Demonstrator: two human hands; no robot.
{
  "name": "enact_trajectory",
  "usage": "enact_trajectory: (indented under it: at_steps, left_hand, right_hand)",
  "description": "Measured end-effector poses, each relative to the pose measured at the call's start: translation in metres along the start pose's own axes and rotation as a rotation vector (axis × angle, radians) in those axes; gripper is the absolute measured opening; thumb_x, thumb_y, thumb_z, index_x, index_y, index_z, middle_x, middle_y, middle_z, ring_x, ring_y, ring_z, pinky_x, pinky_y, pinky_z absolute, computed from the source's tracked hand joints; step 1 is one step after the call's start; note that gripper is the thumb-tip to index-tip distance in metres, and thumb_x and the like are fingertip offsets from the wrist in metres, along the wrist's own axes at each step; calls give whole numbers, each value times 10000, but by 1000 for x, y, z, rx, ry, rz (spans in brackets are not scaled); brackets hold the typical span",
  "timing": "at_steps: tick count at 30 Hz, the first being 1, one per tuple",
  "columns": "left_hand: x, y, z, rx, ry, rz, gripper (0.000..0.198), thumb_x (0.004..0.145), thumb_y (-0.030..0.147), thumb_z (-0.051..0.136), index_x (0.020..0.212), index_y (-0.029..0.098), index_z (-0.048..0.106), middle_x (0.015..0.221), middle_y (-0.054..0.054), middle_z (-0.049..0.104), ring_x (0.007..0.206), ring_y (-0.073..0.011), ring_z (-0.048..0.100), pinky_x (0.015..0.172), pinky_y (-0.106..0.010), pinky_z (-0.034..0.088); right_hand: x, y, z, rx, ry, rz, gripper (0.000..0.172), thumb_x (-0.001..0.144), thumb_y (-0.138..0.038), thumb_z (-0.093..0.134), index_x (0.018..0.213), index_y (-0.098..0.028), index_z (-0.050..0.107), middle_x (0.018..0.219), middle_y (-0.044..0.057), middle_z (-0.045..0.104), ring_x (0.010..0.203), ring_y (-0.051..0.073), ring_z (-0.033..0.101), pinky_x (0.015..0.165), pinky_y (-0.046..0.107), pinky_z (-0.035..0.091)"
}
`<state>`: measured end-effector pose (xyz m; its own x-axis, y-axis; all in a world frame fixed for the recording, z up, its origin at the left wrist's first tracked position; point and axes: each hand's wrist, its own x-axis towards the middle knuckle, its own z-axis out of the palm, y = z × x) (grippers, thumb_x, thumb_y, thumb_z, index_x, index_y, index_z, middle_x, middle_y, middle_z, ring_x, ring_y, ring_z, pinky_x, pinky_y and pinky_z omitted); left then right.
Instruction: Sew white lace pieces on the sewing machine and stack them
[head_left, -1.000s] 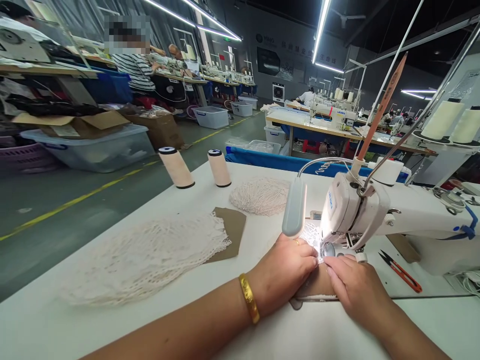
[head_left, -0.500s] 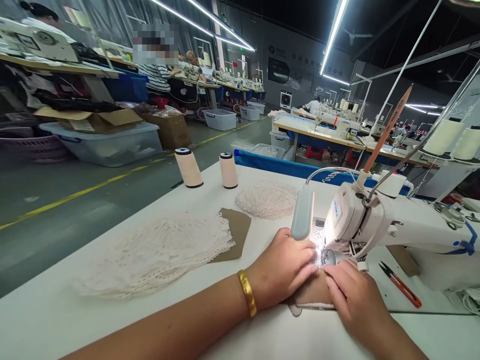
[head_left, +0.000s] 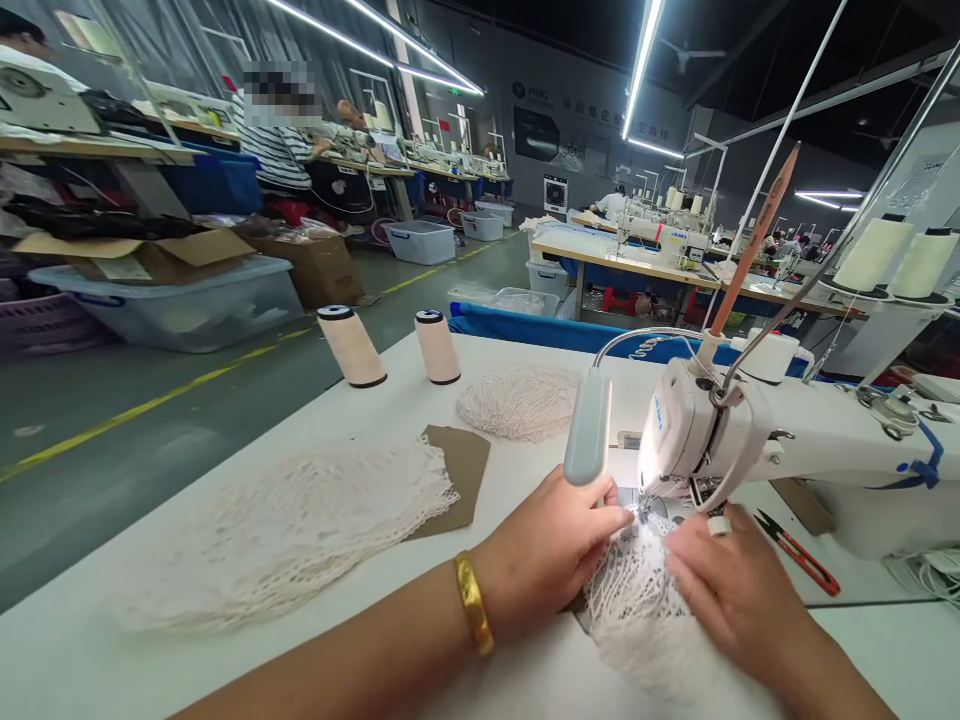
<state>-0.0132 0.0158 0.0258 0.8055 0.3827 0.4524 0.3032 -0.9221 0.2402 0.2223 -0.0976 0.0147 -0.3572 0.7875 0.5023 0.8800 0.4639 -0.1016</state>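
Rows of sewing stations (head_left: 675, 245) and a co-worker (head_left: 270, 150) in stripes fill the room beyond your white bench (head_left: 390, 415). With the needle (head_left: 643, 512) as the dial's centre, your lace (head_left: 645, 590) spreads towards 6 o'clock, its far end under the machine (head_left: 682, 420), lit by the lamp (head_left: 589, 430) at 11. Your left hand (head_left: 559, 535), around 8 o'clock, has thumb and finger pressed together, seemingly pinching the lace just beside the needle. Your right hand (head_left: 739, 580), at 4, lies along the other edge; its fingertips are partly hidden, so I can't tell whether it pinches or only steadies.

You look to be partway through this piece: it sits at the needle, not yet free, and glare hides how much is stitched. At 9 o'clock a large pile (head_left: 300, 530) of lace partly covers a brown card (head_left: 461, 475); at 10 there's a smaller heap (head_left: 521, 402). Whether either is sewn, you can't see from here. Two spools (head_left: 352, 350) stand farther out at 10, and red snips (head_left: 799, 555) lie at 3
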Motion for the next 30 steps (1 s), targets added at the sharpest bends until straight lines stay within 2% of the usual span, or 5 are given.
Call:
enact_trajectory:
  at_steps: [4, 8, 13, 17, 30]
  left_hand:
    - [-3, 0, 9, -4, -2, -20, 269, 876, 27, 548, 858, 204, 749, 981, -78, 643, 860, -229, 572, 717, -333, 452]
    - [-4, 16, 17, -112, -10, -15, 208, 928, 96, 576, 864, 201, 743, 1027, -70, 654, 892, -225, 576, 755, -344, 474]
    - [-4, 21, 23, -119, -7, 59, 224, 971, 113, 555, 984, 222, 749, 1018, -39, 720, 914, -239, 586, 824, -393, 461]
    - [-7, 13, 21, -128, -4, 78, 240, 1004, 110, 532, 1012, 219, 745, 991, -30, 747, 909, -225, 612, 846, -396, 453]
    - [-5, 17, 23, -55, 30, 89, 251, 959, 57, 576, 1006, 231, 751, 933, -24, 752, 852, -211, 628, 810, -369, 447]
  right_hand:
    - [1, 0, 7, 56, -183, 1, 234, 936, -61, 541, 1011, -234, 679, 1065, 67, 732, 985, 252, 641, 833, 368, 509]
    - [-4, 21, 7, -207, -64, 121, 337, 817, 73, 542, 869, -226, 687, 962, 94, 739, 1000, 304, 645, 897, 440, 500]
    - [-5, 8, 11, -8, -45, 2, 347, 885, -5, 514, 1098, -217, 688, 947, 71, 722, 912, 263, 628, 773, 369, 518]
    - [-1, -6, 15, 60, -151, -13, 312, 902, -3, 517, 1022, -250, 668, 980, 51, 703, 906, 233, 625, 756, 331, 502]
    - [-3, 2, 15, 7, -153, 15, 318, 921, -37, 524, 1082, -262, 681, 978, 56, 716, 892, 247, 625, 785, 351, 506]
